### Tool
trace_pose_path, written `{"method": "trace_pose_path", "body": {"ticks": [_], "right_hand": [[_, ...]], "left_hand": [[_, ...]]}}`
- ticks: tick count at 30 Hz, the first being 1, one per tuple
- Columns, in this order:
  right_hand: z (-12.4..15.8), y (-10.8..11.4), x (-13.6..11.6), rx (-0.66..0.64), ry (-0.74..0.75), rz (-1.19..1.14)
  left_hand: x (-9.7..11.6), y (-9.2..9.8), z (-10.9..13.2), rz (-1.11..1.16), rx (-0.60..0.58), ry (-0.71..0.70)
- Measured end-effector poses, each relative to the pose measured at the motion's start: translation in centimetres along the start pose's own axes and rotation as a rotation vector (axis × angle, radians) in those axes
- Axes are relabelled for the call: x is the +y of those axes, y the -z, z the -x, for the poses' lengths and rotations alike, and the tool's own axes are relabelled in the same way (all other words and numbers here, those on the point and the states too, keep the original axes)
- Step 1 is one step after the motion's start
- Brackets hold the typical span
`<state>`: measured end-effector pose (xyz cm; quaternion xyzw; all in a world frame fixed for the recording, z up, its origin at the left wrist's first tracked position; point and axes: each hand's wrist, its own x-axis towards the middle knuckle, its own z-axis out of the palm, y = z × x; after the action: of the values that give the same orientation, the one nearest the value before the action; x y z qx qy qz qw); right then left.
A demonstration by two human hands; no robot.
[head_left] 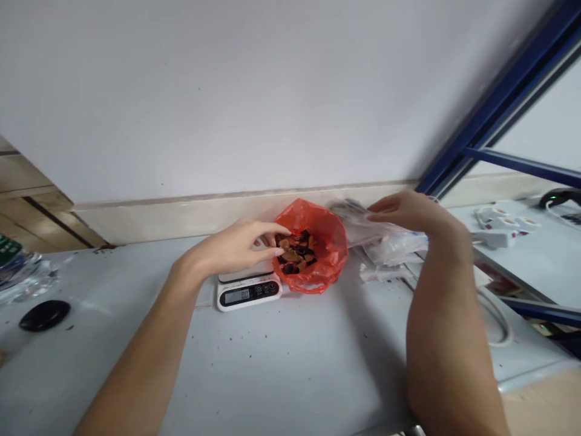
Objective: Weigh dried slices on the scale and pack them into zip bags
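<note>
A red plastic bag lies open near the wall, full of brown and dark dried pieces. My left hand reaches over a small white digital scale, its fingertips at the bag's mouth, touching the pieces. The fingers are curved and apart, and I cannot see anything held in them. My right hand hovers over a heap of clear plastic bags just right of the red bag, fingers together and stretched out flat.
A grey table carries dark crumbs. A black disc and a clear plastic bottle lie at the far left. A blue metal frame rises at the right, with white sockets and a white cable beside it.
</note>
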<state>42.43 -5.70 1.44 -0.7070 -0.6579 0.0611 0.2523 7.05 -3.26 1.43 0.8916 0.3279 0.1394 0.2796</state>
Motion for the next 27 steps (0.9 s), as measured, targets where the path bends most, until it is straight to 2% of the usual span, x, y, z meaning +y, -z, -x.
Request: {"method": "trace_pose_path", "body": {"ticks": [3, 5, 7, 11, 14, 16, 18, 21, 23, 27], "right_hand": [[0.1, 0.5, -1.5, 0.073, -0.239, 0.063], [0.4, 1.0, -3.5, 0.223, -0.253, 0.047], [0.8, 1.2, -5.6, 0.338, -0.146, -0.022], [1.5, 0.7, -9.3, 0.446, 0.205, -0.325], [1.7, -0.4, -11.5, 0.303, 0.425, -0.587], [1.6, -1.3, -12.6, 0.168, 0.467, -0.691], [1.4, -2.1, -13.2, 0.079, 0.433, -0.737], [0.9, -2.9, -13.1, -0.060, 0.316, -0.751], [0.5, -3.2, -12.7, -0.210, 0.267, -0.750], [0.1, -3.6, -12.2, -0.444, 0.274, -0.795]], "left_hand": [[0.1, 0.0, 0.1, 0.001, 0.025, -0.012], [0.2, 0.0, 0.1, 0.015, 0.093, -0.021], [0.3, 0.0, 0.1, 0.049, 0.209, -0.025], [-0.1, 0.1, -0.3, 0.148, 0.538, -0.069], [-0.3, 0.5, -0.4, 0.213, 0.712, -0.185], [-0.3, 1.0, -0.3, 0.261, 0.747, -0.260], [-0.3, 1.6, 0.1, 0.302, 0.769, -0.266], [-0.8, 2.5, 0.6, 0.301, 0.835, -0.183], [-1.5, 2.9, 0.8, 0.279, 0.886, -0.122], [-2.8, 3.2, 1.2, 0.233, 0.917, 0.045]]}}
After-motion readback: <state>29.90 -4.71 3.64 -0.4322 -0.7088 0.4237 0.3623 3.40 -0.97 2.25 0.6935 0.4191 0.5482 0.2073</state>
